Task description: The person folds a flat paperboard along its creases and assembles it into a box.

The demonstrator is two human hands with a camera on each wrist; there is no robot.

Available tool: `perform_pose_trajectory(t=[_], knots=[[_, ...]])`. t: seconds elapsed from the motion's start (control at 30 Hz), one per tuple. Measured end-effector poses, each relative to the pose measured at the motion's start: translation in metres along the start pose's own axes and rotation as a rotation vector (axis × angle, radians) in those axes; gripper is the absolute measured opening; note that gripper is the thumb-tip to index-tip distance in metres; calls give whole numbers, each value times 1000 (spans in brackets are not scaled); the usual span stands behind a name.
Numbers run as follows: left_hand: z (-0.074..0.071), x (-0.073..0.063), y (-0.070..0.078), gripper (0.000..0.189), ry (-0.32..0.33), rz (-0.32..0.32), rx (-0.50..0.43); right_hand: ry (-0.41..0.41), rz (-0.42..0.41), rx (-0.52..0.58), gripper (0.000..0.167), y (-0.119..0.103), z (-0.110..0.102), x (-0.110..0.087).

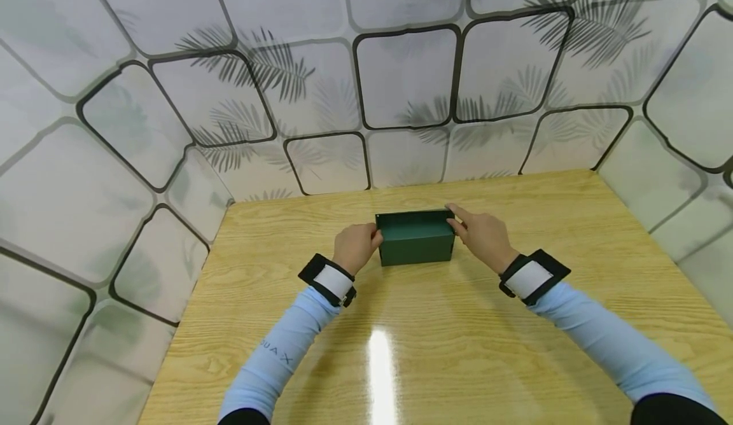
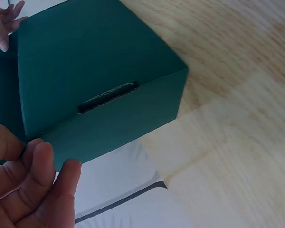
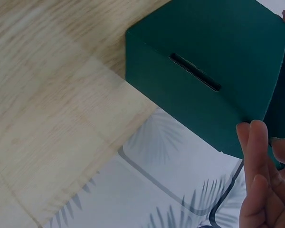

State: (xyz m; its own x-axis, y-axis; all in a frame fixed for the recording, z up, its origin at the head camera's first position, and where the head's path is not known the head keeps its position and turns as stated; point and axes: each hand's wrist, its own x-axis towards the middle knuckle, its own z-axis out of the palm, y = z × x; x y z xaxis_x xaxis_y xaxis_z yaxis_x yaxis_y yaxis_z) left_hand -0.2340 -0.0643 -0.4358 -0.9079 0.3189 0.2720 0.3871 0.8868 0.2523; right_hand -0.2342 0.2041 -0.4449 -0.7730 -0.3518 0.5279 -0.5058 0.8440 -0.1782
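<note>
A dark green cardboard box (image 1: 416,250) sits on the wooden table in the head view. Its far panel or flap stands up along the back edge. With curled fingers my left hand (image 1: 354,247) pinches the box's left rear corner, and at the right rear corner my right hand (image 1: 483,234) pinches the raised edge between thumb and fingers. From the left wrist, the box side (image 2: 109,121) shows a narrow slot along its edge, beside the fingers (image 2: 40,164). A similar slot appears on the side (image 3: 180,102) in the right wrist view. The box's inside is mostly hidden.
The light wooden table (image 1: 378,348) reaches back to a patterned wall covering (image 1: 406,81) with dark outlines and leaf prints. More of this covering rises at the left and right sides. A bright reflection lies on the table in front of the box.
</note>
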Motion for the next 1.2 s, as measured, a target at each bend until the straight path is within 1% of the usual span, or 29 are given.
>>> perform_pose_trajectory(t=[0.13, 0.2, 0.23, 0.3, 0.37, 0.4, 0.47, 0.53, 0.6, 0.67, 0.7, 0.77, 0.8, 0.87, 1.0, 1.1, 1.2], knots=[[3, -1, -3, 42, 25, 25, 8, 31, -9, -2, 37, 0, 2, -2], [4, -1, -5, 45, 52, 17, 2, 27, -6, -5, 37, 0, 2, -3], [5, -1, -6, 47, 69, 3, -10, 22, -3, -9, 37, 0, 2, -3], [7, -1, -8, 50, 112, -57, -59, 15, -3, -18, 38, 0, 2, -3], [6, 0, -8, 53, 149, -151, -139, 11, 7, -15, 40, 0, 3, -3], [5, 1, -8, 54, 145, -199, -187, 2, 27, 6, 41, 1, 3, -2], [3, 4, -7, 58, 102, -296, -275, -25, 94, 96, 42, 1, 2, 1], [1, 5, -6, 63, 15, -375, -343, -75, 209, 241, 46, 3, 1, 5], [0, 6, -6, 69, -87, -419, -429, -163, 346, 413, 54, 5, 0, 8], [-1, 6, -6, 72, -158, -446, -532, -272, 465, 596, 66, 8, -1, 11], [-2, 6, -6, 72, -182, -455, -580, -329, 517, 683, 71, 10, -1, 12], [-1, 6, -6, 73, -212, -466, -667, -438, 594, 818, 80, 11, -2, 13], [-1, 6, -6, 73, -218, -470, -698, -478, 622, 875, 82, 12, -2, 14], [-1, 6, -5, 73, -216, -469, -723, -513, 658, 952, 84, 12, -1, 13], [1, 5, -3, 72, -189, -455, -713, -504, 681, 997, 82, 12, 1, 11], [4, 3, -1, 71, -173, -442, -673, -483, 690, 1023, 81, 12, 3, 9], [5, 1, 1, 67, -160, -417, -629, -464, 681, 1040, 76, 11, 4, 7]])
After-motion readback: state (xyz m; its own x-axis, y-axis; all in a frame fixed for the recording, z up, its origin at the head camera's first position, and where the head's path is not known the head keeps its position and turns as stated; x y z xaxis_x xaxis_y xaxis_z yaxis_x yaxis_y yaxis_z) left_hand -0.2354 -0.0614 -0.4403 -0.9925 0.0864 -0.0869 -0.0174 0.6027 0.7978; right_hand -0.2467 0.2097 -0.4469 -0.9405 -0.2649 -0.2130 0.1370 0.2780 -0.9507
